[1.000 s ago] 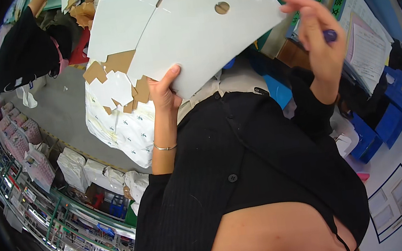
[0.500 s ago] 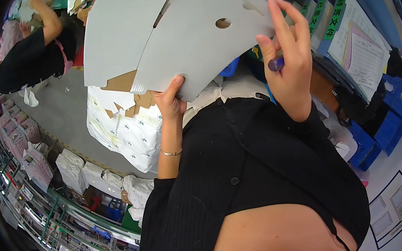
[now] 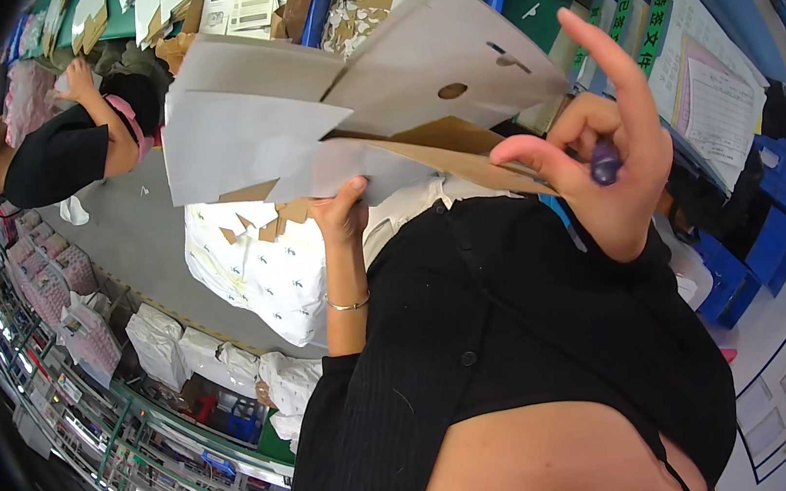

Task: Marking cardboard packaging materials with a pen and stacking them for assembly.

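My left hand (image 3: 342,214) grips the lower edge of several flat cardboard sheets (image 3: 242,132), its thumb on the front one. They are grey-white with brown undersides. The right-hand sheet (image 3: 477,49) has a round hole and a small slot, and its near flap is bent up, showing brown board. By this flap is my right hand (image 3: 618,159), index finger stretched out and thumb at the flap's edge. A purple, rounded pen-like thing (image 3: 606,163) is tucked in its curled fingers; most of it is hidden.
A white patterned bag (image 3: 260,281) with cardboard scraps (image 3: 282,222) stands below the sheets. Blue file folders with papers (image 3: 705,109) and blue bins (image 3: 771,248) are at right. At far left a person in black (image 3: 58,154) works by a green table. White sacks (image 3: 158,343) line the aisle.
The sheets have tipped and spread apart, and the right one's near flap has lifted to show brown board. My right hand has moved down and right, its index finger now stretched out.
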Action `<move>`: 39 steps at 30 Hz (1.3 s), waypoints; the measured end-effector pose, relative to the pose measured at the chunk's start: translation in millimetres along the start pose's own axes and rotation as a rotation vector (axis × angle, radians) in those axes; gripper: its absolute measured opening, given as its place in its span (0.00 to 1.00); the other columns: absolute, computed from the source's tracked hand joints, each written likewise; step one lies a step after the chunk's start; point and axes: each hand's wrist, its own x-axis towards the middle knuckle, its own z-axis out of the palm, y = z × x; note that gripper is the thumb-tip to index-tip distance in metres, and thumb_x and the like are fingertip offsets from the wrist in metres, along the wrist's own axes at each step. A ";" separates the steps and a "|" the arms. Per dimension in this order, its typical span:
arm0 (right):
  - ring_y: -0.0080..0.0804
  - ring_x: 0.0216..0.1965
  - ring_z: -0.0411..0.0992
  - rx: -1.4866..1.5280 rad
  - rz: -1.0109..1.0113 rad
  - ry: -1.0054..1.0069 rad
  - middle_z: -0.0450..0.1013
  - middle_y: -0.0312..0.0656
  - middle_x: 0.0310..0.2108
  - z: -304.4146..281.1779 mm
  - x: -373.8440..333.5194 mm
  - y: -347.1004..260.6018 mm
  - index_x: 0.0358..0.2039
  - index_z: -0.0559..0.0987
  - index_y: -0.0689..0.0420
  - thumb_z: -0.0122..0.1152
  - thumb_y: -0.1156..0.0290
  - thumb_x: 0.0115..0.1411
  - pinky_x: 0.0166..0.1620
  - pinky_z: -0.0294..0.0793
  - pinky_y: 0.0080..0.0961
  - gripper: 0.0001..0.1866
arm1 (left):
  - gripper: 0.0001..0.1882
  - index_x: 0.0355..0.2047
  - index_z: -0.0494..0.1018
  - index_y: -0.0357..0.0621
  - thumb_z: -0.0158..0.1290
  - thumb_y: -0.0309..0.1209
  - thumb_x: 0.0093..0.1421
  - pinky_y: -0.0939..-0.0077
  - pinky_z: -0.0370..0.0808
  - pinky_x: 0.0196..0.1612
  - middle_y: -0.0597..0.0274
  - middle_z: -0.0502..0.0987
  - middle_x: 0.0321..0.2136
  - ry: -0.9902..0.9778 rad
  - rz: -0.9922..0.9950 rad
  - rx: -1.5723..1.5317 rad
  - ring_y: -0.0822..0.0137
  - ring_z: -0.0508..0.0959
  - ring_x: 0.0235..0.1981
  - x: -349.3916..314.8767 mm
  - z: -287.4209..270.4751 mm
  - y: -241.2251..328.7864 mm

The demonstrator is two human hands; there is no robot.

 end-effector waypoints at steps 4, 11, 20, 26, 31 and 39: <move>0.19 0.14 0.54 -0.262 -0.069 -0.040 0.62 0.33 0.15 0.4 -8.0 -0.1 0.50 0.70 0.60 0.73 0.70 0.35 0.18 0.57 0.12 0.37 | 0.22 0.41 0.67 0.37 0.53 0.13 0.43 0.79 0.72 0.37 0.57 0.75 0.32 0.011 0.046 0.028 0.67 0.74 0.30 -3.0 -5.2 3.6; 0.19 0.19 0.55 -0.212 -0.157 0.036 0.62 0.33 0.21 14.8 -8.8 -1.7 0.51 0.69 0.61 0.74 0.66 0.32 0.20 0.56 0.12 0.41 | 0.21 0.41 0.68 0.38 0.52 0.13 0.44 0.80 0.73 0.36 0.57 0.75 0.34 0.106 0.041 0.078 0.66 0.75 0.31 4.6 -53.1 -12.3; 0.21 0.19 0.57 -0.269 -0.322 0.218 0.63 0.34 0.23 14.0 -7.4 4.6 0.36 0.77 0.61 0.73 0.66 0.34 0.19 0.58 0.15 0.26 | 0.22 0.42 0.68 0.39 0.55 0.15 0.45 0.79 0.73 0.36 0.56 0.75 0.35 0.232 -0.097 -0.021 0.65 0.76 0.33 -9.5 -51.6 -10.4; 0.22 0.14 0.54 -0.024 -0.325 -0.136 0.62 0.32 0.16 -5.9 -10.3 2.0 0.24 0.74 0.59 0.73 0.68 0.36 0.18 0.56 0.15 0.17 | 0.23 0.43 0.68 0.40 0.56 0.17 0.45 0.76 0.73 0.39 0.56 0.75 0.37 -0.016 0.007 -0.050 0.64 0.76 0.35 1.9 -35.2 -16.0; 0.20 0.12 0.51 0.072 -0.054 -0.359 0.60 0.30 0.12 -11.5 -12.9 -8.6 0.26 0.72 0.60 0.70 0.70 0.40 0.18 0.53 0.14 0.16 | 0.23 0.44 0.68 0.40 0.57 0.18 0.45 0.74 0.73 0.41 0.56 0.74 0.38 0.008 0.029 -0.002 0.64 0.75 0.36 -1.1 -38.6 -13.5; 0.19 0.13 0.54 0.085 0.129 -0.487 0.59 0.28 0.10 -9.6 -0.4 -14.0 0.40 0.72 0.60 0.70 0.70 0.41 0.19 0.53 0.13 0.24 | 0.27 0.45 0.67 0.39 0.59 0.17 0.42 0.72 0.73 0.40 0.55 0.74 0.38 0.388 -0.177 -0.773 0.64 0.75 0.34 5.0 15.0 37.4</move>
